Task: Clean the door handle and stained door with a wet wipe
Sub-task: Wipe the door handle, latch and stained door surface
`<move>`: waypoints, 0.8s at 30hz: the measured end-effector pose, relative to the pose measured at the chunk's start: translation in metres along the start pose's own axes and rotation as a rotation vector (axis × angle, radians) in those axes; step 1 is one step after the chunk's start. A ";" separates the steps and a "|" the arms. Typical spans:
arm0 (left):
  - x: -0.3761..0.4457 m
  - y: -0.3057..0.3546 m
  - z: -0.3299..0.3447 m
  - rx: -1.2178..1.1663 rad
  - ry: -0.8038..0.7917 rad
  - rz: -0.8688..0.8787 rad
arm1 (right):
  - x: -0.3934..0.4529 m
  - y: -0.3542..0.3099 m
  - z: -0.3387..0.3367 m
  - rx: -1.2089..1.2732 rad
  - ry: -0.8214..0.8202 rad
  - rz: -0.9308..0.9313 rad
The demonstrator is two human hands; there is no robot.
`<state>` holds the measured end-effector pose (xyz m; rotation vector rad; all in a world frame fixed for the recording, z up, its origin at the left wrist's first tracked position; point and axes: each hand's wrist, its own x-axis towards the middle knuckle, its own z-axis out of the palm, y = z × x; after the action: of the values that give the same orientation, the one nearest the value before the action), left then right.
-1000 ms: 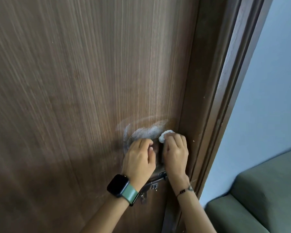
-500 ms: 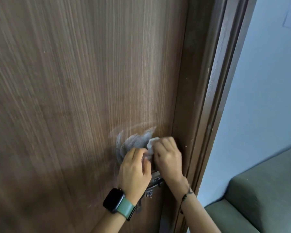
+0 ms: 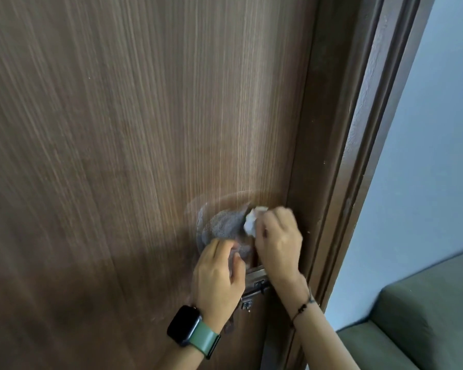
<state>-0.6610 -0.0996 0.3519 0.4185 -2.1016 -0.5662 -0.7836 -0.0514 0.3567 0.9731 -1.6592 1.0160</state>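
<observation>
Right hand (image 3: 277,236), wet wipe (image 3: 252,219), unlabelled

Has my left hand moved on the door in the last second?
Yes. The left hand has slid down the door. Its fingertips now reach only the lower edge of the whitish stain, and its palm sits level with the metal latch.

Left wrist: black square smartwatch (image 3: 183,329) on a green strap (image 3: 205,340). Right wrist: thin dark cord bracelet (image 3: 302,307). Both forearms bare, no sleeves.
</observation>
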 end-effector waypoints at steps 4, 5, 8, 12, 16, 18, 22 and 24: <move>-0.003 -0.005 -0.004 0.001 0.030 -0.010 | 0.028 -0.014 0.010 -0.072 0.079 0.104; -0.004 -0.008 -0.005 0.004 0.034 -0.016 | 0.021 -0.019 0.015 -0.092 0.068 0.068; -0.005 -0.014 -0.006 0.018 0.035 -0.037 | -0.019 -0.024 0.018 -0.101 -0.068 -0.089; -0.006 -0.013 -0.005 0.021 0.021 -0.035 | -0.026 -0.015 0.003 -0.026 -0.182 -0.015; -0.009 -0.012 -0.007 0.033 0.026 -0.004 | 0.028 -0.007 -0.003 0.017 0.073 0.222; -0.010 -0.015 -0.007 0.033 0.040 -0.008 | 0.037 -0.016 0.005 -0.048 0.126 0.241; -0.009 -0.022 -0.005 0.038 0.078 -0.056 | -0.006 -0.042 0.023 -0.065 0.031 -0.053; -0.009 -0.023 -0.002 0.058 0.083 -0.070 | -0.027 -0.041 0.022 -0.059 -0.083 -0.136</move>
<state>-0.6519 -0.1150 0.3341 0.5413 -2.0345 -0.5203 -0.7456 -0.0815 0.3336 1.0858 -1.6571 0.8421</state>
